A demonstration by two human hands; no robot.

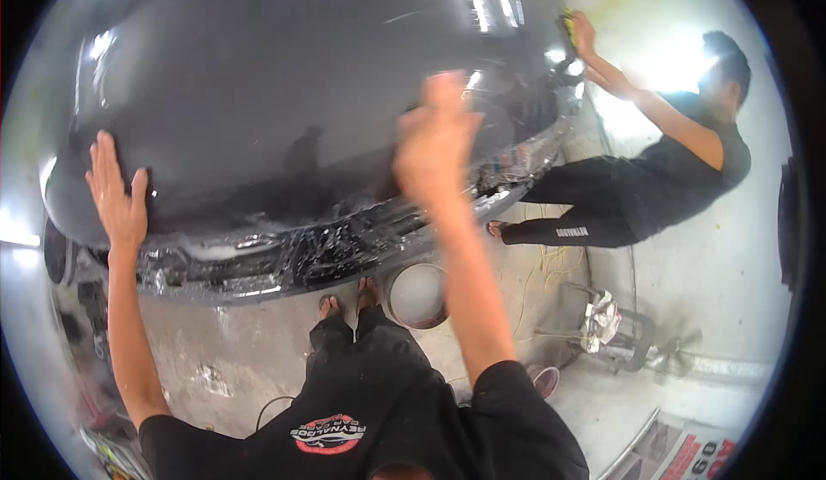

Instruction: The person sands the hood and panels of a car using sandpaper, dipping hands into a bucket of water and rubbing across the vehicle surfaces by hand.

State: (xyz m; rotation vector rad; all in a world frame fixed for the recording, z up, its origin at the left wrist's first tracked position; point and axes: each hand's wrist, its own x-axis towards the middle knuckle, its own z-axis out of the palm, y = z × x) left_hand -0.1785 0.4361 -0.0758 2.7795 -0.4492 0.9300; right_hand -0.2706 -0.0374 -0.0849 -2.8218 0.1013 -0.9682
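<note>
A dark grey car hood [241, 93] fills the upper part of the view, with light streaks reflected in its wet-looking surface. My left hand [119, 196] lies flat on the hood's left side, near its front edge, fingers stretched out and holding nothing. Farther right, my right hand [437, 144] is over the hood, smeared by motion. Its fingers bunch together toward a reddish tip, and I cannot make out whether anything is under them. Below the hood edge, the car's exposed front end [318, 256] is black and spotted with wet or whitish marks.
At right, a co-worker [680, 153] in black reaches to the car's side with a yellow item [569, 28] in hand. A bucket of greyish liquid [417, 296] stands by my feet. Behind are a smaller bucket [544, 381], yellow cord [551, 265] and a metal stand [632, 338].
</note>
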